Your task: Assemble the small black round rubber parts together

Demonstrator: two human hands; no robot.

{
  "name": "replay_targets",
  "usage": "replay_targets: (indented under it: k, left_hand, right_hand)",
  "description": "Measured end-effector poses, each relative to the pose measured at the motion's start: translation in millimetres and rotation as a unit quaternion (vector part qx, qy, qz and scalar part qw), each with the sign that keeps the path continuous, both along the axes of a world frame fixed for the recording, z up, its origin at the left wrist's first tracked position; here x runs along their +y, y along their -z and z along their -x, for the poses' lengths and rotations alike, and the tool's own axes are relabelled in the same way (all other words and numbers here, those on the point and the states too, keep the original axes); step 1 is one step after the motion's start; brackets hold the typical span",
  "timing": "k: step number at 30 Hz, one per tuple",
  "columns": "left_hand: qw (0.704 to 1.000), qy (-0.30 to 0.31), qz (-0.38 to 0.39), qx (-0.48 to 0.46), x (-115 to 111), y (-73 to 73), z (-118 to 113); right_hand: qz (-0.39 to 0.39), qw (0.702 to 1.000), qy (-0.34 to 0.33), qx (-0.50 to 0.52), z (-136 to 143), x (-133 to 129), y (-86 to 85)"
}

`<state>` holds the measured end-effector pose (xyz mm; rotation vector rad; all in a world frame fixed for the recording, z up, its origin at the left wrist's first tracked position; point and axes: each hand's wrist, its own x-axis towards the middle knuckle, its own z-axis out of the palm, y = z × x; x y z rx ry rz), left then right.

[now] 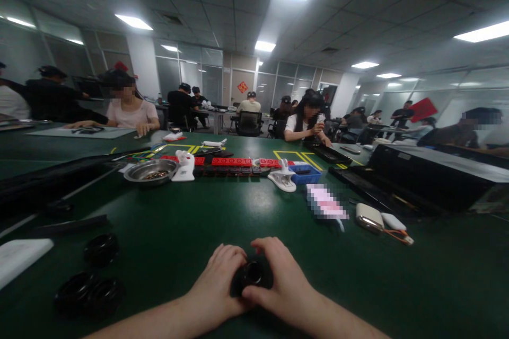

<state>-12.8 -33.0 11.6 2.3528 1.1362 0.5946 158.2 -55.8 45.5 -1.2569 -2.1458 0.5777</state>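
Close in front of me on the green table, a round black part with a hole in its middle (253, 273) sits between my two hands. My left hand (220, 280) curls around its left side, the fingertips partly hidden behind it. From the other side my right hand (280, 278) grips it, thumb at the near edge and index finger bent over the far edge. To the left lie similar round black parts: one by itself (101, 249) and two side by side, a left one (75, 292) and a right one (105, 296).
Across the table (222, 212) stand a metal bowl of small parts (151, 172), a red strip (233, 162), a white clamp (283, 177) and a blue tray (305, 175). A beige case (369, 217) and a large black housing (433, 177) are at right. People sit opposite.
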Motion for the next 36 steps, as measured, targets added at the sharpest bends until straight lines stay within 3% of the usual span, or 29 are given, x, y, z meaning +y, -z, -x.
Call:
replay_targets:
  k: [6, 16, 23, 31, 33, 36]
  left_hand:
    - [1.0, 0.005, 0.015, 0.005, -0.7, -3.7, 0.2]
    - [1.0, 0.003, -0.005, 0.008, 1.4, 3.2, -0.1]
    - [1.0, 0.009, -0.001, -0.002, 2.8, 7.4, 1.8]
    - [1.0, 0.006, -0.001, 0.001, 1.0, 1.9, 0.4]
    - [1.0, 0.007, 0.0, 0.0, 0.6, 1.6, 0.1]
    - [1.0, 0.005, 0.007, 0.0, 0.5, 3.0, 0.4]
  right_hand:
    - [0.033, 0.987, -0.144, 0.064, -3.5, -3.6, -7.9]
    - [0.019, 1.0, 0.003, -0.005, -0.9, 1.3, 8.1]
    - [0.066, 0.987, -0.125, 0.082, -6.5, -0.7, -1.1]
    - [-0.004, 0.999, -0.002, 0.051, -2.4, 3.6, 11.1]
    - [-0.003, 0.999, -0.008, 0.042, -0.8, 2.6, 11.0]
    - [0.016, 0.993, -0.078, 0.085, -1.0, -1.0, 7.1]
